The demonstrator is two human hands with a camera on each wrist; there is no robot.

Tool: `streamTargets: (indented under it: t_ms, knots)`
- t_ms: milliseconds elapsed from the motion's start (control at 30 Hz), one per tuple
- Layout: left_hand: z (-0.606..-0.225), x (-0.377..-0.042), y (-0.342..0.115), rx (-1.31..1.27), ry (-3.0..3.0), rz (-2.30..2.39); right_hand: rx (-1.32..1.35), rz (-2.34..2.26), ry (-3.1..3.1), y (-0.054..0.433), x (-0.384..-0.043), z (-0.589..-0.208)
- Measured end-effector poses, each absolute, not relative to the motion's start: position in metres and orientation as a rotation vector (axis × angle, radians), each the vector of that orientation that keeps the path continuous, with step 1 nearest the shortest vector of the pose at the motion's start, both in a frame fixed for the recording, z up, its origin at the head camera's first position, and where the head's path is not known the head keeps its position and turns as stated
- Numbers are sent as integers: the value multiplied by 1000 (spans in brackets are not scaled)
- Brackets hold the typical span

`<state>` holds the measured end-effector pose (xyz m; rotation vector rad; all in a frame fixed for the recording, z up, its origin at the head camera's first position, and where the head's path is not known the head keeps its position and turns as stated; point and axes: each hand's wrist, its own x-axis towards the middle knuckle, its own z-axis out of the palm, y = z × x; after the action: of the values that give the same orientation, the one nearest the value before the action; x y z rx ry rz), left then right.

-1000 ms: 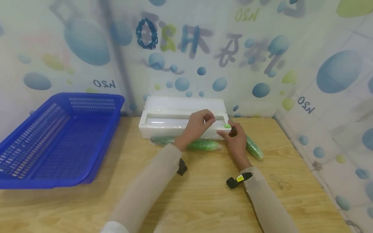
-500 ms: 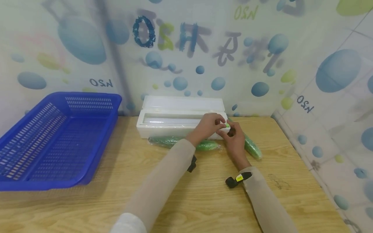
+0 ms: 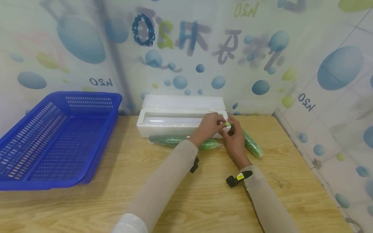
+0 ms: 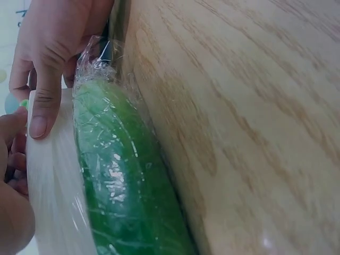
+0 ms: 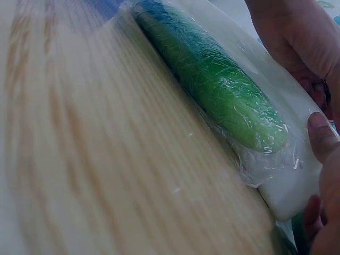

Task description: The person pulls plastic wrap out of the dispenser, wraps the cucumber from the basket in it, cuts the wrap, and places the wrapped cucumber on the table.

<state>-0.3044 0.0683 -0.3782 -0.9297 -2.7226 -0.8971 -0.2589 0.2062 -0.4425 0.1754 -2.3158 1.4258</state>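
A long white cling film box (image 3: 175,130) with its lid (image 3: 183,102) raised stands near the wall. My left hand (image 3: 207,127) pinches a small green slide cutter (image 3: 228,124) at the box's right end, thumb and forefinger close together. My right hand (image 3: 236,140) grips that same end, its thumb (image 4: 45,111) on the front face and its fingers round the side. A film-wrapped cucumber (image 5: 223,90) lies along the box's front, partly behind my left wrist. Another wrapped cucumber (image 3: 253,145) lies slanted just right of my right hand.
A large blue plastic basket (image 3: 84,174) stands at the left of the wooden table (image 3: 209,200). The patterned wall (image 3: 186,58) rises right behind the box, and a second wall (image 3: 335,136) borders the table on the right.
My left hand has moved right along the box to the green slide cutter at its end. My right hand has kept its grip on the box, and both cucumbers lie where they were.
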Motion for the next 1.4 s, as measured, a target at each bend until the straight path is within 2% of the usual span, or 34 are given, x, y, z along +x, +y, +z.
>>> streamTargets:
  t_ms: [767, 1400]
  knots:
    - [-369, -302, 64, -884, -2820, -874, 234, 1416, -2352, 207, -260, -439]
    - [-359, -296, 62, -937, -2884, -546, 252, 1347, -2376, 209, -262, -440]
